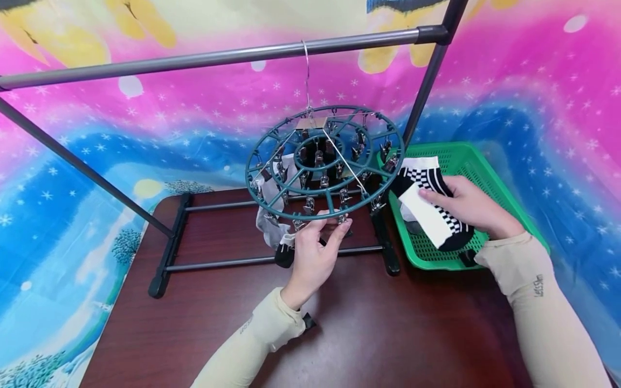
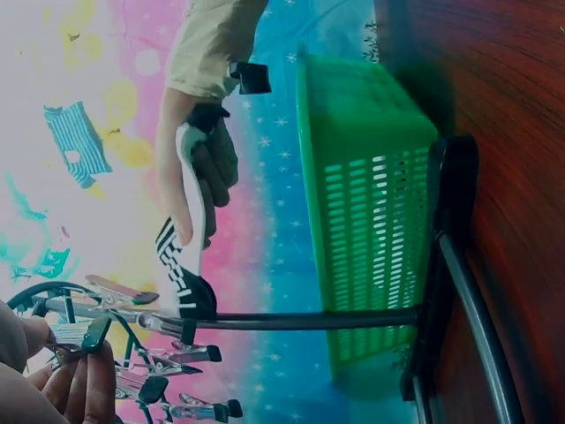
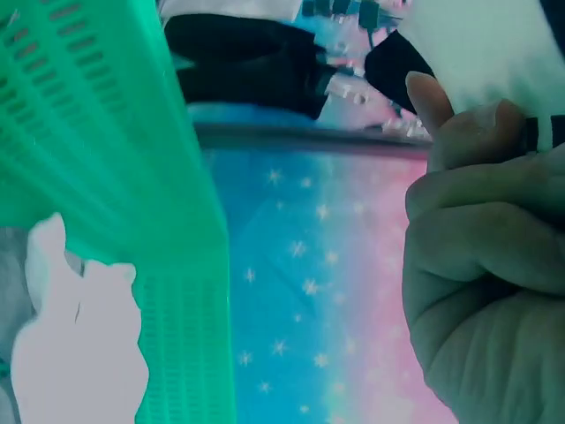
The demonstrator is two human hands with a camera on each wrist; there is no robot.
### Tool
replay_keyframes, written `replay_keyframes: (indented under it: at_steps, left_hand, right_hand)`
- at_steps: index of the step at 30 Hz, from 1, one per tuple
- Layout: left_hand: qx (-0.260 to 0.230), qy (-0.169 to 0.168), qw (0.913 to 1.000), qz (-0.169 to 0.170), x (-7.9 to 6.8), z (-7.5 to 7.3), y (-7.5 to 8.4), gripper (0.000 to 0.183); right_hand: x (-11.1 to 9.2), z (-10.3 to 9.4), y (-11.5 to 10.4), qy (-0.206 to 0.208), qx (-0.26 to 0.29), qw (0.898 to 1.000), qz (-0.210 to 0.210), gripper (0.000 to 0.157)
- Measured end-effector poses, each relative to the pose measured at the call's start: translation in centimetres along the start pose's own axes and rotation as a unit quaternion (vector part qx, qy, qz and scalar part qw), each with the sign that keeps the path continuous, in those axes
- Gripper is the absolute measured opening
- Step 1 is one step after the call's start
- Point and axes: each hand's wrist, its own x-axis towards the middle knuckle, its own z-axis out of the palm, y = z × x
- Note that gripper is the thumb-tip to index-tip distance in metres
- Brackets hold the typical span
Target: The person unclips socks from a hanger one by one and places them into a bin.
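A round dark-green drying hanger (image 1: 335,192) with metal clips hangs by its hook. My left hand (image 1: 314,258) pinches a clip (image 2: 95,334) at the hanger's near rim between thumb and fingers. To the right, my right hand (image 1: 477,207) grips a black-and-white checkered sock (image 1: 439,215) with white parts, held over the basket beside the hanger. The right wrist view catches my curled fingers on the sock's white part (image 3: 481,53). Grey-and-white socks (image 1: 271,229) dangle from the hanger's left side, and a black sock (image 1: 284,255) shows partly behind my left hand.
A green slotted basket (image 1: 504,199) stands at the right, with white fabric (image 3: 84,344) inside. The hanger's hook (image 1: 306,75) rests on the bar (image 1: 218,60) of a metal rack standing on a dark reddish table (image 1: 388,334). A patterned cloth (image 1: 194,108) forms the backdrop.
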Motion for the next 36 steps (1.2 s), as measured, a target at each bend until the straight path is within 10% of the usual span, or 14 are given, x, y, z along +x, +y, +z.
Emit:
replay_keyframes:
  at_steps: [13, 36]
  left_hand:
    - [0.005, -0.007, 1.0000, -0.005, -0.1, -0.1, -0.2, 0.022]
    - [0.003, -0.010, 0.9999, 0.004, -0.2, -0.4, -0.1, 0.023]
  right_hand:
    - [3.7, -1.3, 2.1, 0.025, 0.107, 0.992, 0.066, 0.059]
    - [9.3, -0.4, 5.5, -0.029, 0.113, 0.987, 0.110, 0.063]
